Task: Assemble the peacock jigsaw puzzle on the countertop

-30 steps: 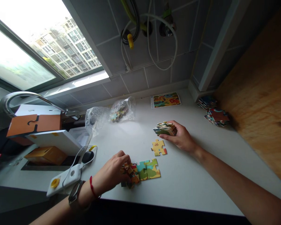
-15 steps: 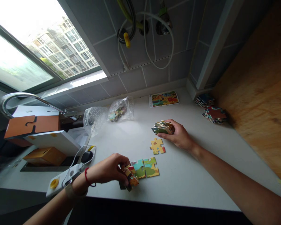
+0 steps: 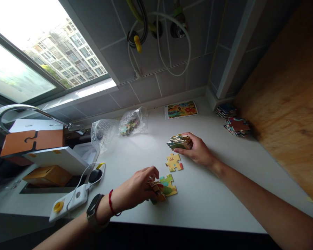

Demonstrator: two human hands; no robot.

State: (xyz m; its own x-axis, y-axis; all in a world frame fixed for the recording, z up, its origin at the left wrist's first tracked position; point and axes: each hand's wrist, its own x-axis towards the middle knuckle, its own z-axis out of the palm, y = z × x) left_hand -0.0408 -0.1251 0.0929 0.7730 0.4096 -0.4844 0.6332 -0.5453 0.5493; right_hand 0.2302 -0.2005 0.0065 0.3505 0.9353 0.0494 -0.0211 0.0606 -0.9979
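Left hand (image 3: 135, 185): grip closed on puzzle bundle (image 3: 159, 192), near tabletop (image 3: 211, 208) front edge | right hand (image 3: 198, 148): gripping puzzle stack (image 3: 179, 142), farther back | risk: uneven bundle may shed pieces, jarring green piece (image 3: 169, 186)

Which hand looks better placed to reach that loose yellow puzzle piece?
Probably the right hand: it sits just beyond and to the right of the yellow piece, nearer than the left hand. Both are occupied, though: the right grasps a stack of pieces, the left another bunch.
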